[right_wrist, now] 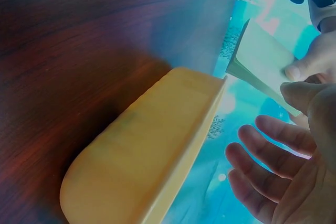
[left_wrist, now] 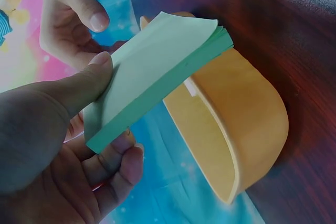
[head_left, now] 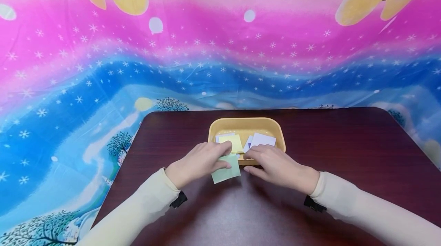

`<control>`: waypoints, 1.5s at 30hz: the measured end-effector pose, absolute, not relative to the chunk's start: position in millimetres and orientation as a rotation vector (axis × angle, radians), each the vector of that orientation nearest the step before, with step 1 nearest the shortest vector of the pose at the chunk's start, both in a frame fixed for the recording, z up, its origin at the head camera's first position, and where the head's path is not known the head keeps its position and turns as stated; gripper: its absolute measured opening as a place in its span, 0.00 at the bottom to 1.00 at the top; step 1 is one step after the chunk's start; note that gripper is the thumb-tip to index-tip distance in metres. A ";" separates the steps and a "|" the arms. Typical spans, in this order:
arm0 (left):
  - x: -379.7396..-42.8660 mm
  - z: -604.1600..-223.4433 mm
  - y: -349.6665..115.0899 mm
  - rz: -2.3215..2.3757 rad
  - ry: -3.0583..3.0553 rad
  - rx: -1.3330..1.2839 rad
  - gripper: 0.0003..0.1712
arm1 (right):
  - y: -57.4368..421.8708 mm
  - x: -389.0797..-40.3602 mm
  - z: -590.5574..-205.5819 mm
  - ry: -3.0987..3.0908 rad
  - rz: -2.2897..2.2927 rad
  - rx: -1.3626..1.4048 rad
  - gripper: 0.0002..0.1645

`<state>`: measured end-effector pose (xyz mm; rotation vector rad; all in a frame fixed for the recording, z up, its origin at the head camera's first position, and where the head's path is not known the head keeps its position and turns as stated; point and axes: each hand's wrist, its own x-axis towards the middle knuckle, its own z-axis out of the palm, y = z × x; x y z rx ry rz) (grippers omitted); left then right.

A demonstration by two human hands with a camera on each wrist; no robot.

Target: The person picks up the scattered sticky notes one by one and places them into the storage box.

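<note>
My left hand (head_left: 198, 161) pinches a pad of green sticky notes (head_left: 226, 171) between its thumb and fingers, just in front of a yellow plastic bin (head_left: 248, 124). In the left wrist view the green pad (left_wrist: 157, 56) is thick, and its sheets fan apart slightly at one corner. My right hand (head_left: 277, 164) holds nothing; its fingers are relaxed and spread near the bin's front right side. The right wrist view shows the right hand (right_wrist: 294, 177) beside the pad, its thumb close to the pad's edge; whether they touch I cannot tell.
Inside the bin lie a yellow sticky note pad (head_left: 236, 143) at left and a pale white-lilac pad (head_left: 264, 139) at right, with other paper pieces partly hidden. The bin stands on a dark wood table (head_left: 172, 131). Behind it hangs a colourful printed cloth (head_left: 220, 46).
</note>
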<state>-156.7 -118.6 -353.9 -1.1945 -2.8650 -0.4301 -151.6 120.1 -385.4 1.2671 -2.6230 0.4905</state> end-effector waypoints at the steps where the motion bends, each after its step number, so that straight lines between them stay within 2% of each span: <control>1: -157.2 -353.4 -118.8 -0.431 -2.864 -1.193 0.20 | 120.0 -151.8 -385.0 -2.627 0.489 1.264 0.13; 7: -160.3 -350.1 -119.4 -0.422 -2.854 -1.185 0.20 | 119.7 -153.3 -383.3 -2.654 0.463 1.239 0.11; 14: -164.4 -347.3 -120.6 -0.442 -2.832 -1.181 0.19 | 120.7 -154.3 -382.2 -2.652 0.475 1.232 0.15; 45: -185.5 -338.8 -119.8 -0.522 -2.873 -1.074 0.19 | 126.7 -166.4 -385.4 -2.633 0.506 1.203 0.13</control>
